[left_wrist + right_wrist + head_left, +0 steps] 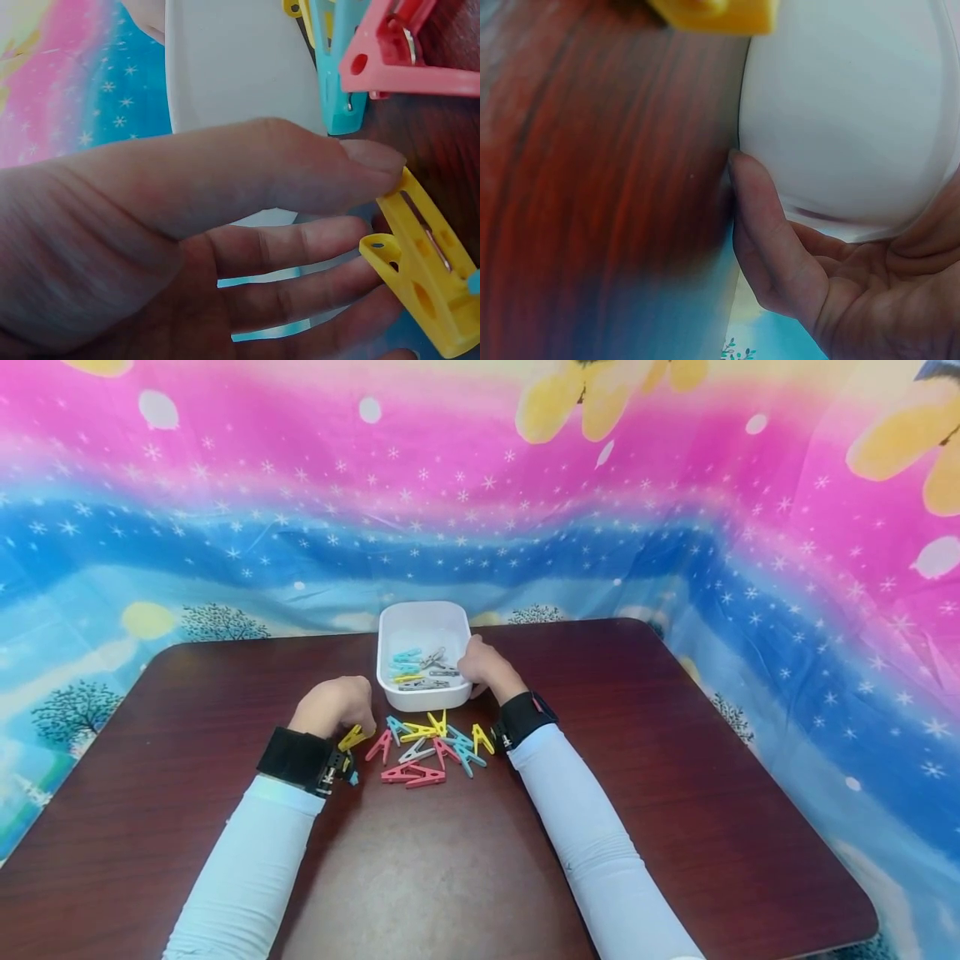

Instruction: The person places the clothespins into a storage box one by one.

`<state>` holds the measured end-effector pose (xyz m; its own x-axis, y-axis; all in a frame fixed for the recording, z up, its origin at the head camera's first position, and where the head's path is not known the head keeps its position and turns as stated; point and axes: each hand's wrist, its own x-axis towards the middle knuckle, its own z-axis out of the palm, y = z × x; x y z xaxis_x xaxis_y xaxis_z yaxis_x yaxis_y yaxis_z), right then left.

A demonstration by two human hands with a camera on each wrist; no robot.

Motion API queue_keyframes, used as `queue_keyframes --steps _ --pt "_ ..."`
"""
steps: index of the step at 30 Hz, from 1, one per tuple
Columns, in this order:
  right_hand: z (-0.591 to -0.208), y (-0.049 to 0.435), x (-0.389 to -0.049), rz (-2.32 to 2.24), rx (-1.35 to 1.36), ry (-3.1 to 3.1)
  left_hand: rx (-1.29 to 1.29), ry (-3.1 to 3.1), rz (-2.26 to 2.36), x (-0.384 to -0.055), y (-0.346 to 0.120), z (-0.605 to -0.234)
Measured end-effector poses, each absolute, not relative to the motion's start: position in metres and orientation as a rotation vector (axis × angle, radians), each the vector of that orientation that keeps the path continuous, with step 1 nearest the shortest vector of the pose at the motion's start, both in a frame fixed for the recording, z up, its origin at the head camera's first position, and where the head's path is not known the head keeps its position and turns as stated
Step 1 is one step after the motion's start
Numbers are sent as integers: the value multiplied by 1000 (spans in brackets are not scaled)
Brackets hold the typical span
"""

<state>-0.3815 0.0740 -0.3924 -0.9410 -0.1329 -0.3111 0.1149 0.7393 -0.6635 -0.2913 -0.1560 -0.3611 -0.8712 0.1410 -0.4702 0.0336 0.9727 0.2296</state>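
Observation:
My left hand (333, 703) is just left of the white plastic tub (423, 700). Its thumb and a finger pinch the end of a yellow clothespin (424, 277); the other fingers extend loosely behind it. My right hand (486, 664) grips the tub's right side, with fingers (769, 217) against the outer wall and part of the hand over the rim. Inside the tub lie blue clothespins (406, 667), a yellow one (408, 678) and several grey metal-looking clips (423, 685). In front of it is a loose pile of pink (426, 777), yellow (482, 739), blue and grey clothespins.
The dark brown table (637, 735) has rounded corners. A colourful printed cloth (450, 485) hangs close behind its back edge and along the right side. A small blue piece (354, 778) shows beside the left wrist strap (296, 760).

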Motion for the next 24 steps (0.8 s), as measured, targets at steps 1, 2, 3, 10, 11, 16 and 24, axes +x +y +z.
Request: queue_keyframes --steps 1,2,3,10,11,16,24 --pt "-393 74 -382 -1027 -13 2602 115 2620 296 -291 -156 -361" --pt "-393 74 -382 -1029 -11 2601 109 2620 300 -291 -155 -361" --pt "-393 74 -382 -1029 -11 2600 95 2620 304 -291 -155 -361" --pt "-392 74 -381 -1021 -26 2605 35 2612 338 -290 -157 -362" --pt "-392 75 -380 -1021 -29 2607 36 2610 338 -290 -157 -362" --pt "-392 75 -380 -1023 -31 2605 31 2630 331 -291 -159 -363" --pt "-391 75 -378 -1038 -38 2610 -24 2615 354 -290 -164 -362"
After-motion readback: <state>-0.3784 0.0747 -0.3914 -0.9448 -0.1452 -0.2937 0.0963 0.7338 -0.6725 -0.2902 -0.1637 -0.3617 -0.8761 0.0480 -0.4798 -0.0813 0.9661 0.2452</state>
